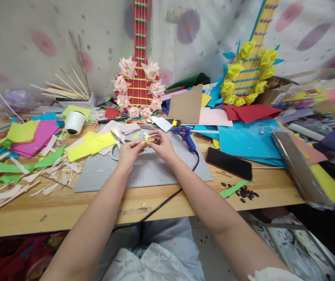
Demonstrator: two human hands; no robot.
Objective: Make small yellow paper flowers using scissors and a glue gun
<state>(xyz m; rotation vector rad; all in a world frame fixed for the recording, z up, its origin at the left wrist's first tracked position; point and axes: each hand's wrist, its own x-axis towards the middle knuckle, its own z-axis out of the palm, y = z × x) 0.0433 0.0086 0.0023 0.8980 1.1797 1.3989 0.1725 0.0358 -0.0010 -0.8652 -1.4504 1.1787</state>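
Both of my hands meet over the grey cutting mat. My left hand and my right hand pinch the two ends of a small yellow paper strip, held just above the mat. Fingers of both hands are closed on it. A pair of scissors lies just left of my left hand, on yellow paper sheets. A blue glue gun rests right of my right hand, its black cord running off the table's front edge.
A black phone lies at the right of the mat, dark beads and a green strip near the front edge. Coloured paper piles and scraps cover the left and right. A white tape roll, two paper guitars and skewers stand behind.
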